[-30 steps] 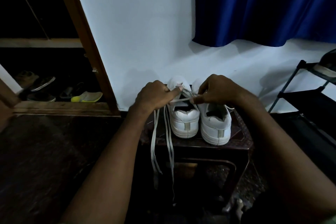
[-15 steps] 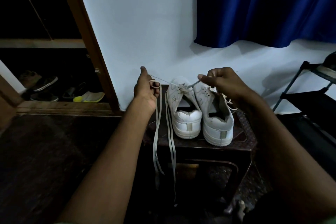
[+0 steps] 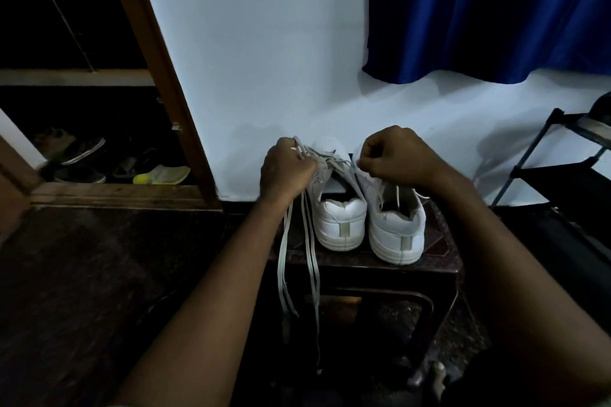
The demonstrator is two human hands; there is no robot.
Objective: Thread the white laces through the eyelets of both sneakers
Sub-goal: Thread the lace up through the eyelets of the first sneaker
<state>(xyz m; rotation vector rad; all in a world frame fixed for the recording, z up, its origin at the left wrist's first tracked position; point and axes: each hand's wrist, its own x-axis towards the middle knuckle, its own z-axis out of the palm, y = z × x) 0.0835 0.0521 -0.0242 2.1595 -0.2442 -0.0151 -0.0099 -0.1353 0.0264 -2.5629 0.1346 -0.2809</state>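
1. Where the view begins nearest the wearer, loose lace ends (image 3: 310, 274) hang over the front edge of the dark stool (image 3: 380, 274), left of the left sneaker's heel, reaching well down its front.
2. The left sneaker (image 3: 340, 221) and the right sneaker (image 3: 396, 235) stand side by side on the stool top, heels toward the camera, touching or nearly so.
3. The left hand (image 3: 286, 172) sits just left of the left sneaker's eyelet rows, fingers curled round a bunch of lace with an end standing up from the fist. Half a second ago this hand was raised further left, drawing the lace taut; it has since come back against the shoe.
4. The right hand (image 3: 393, 155) rests over the toe end of the right sneaker, thumb and forefinger closed in a pinch; the lace in it is too small to confirm. It has dropped from its earlier raised pull.
5. Judgement: one crossing on the left sneaker appears drawn through and tightened; the next eyelet is due. Much lacing remains.
6. Beyond the sneakers stands a white wall (image 3: 264, 59).
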